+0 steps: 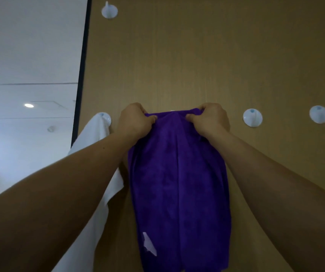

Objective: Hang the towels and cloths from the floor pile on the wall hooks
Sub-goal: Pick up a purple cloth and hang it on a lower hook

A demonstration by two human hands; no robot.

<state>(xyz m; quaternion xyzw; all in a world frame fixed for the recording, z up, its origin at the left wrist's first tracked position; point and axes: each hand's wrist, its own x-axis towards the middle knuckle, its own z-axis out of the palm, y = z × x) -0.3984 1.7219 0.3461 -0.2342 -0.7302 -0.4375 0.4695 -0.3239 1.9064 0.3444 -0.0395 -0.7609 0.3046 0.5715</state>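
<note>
As the purple towel (179,183) hangs lengthwise down the wall (177,55), its top edge is gripped level by the left hand (135,119) and right hand (208,119); whatever lies behind it is hidden.

Purple towel (179,183): deep violet, plush, hanging long and straight; I grip its bunched top edge with my left hand (135,119) and my right hand (208,119).
Label (149,245): small, white, near the purple towel's lower left edge.
White towel (91,173): hangs from the left hook (105,117), running down behind my left forearm.
Bare hooks: round, white; near hook (252,117) just right of my right hand, far hook (319,114) beyond it, high hook (109,11) up left.
</note>
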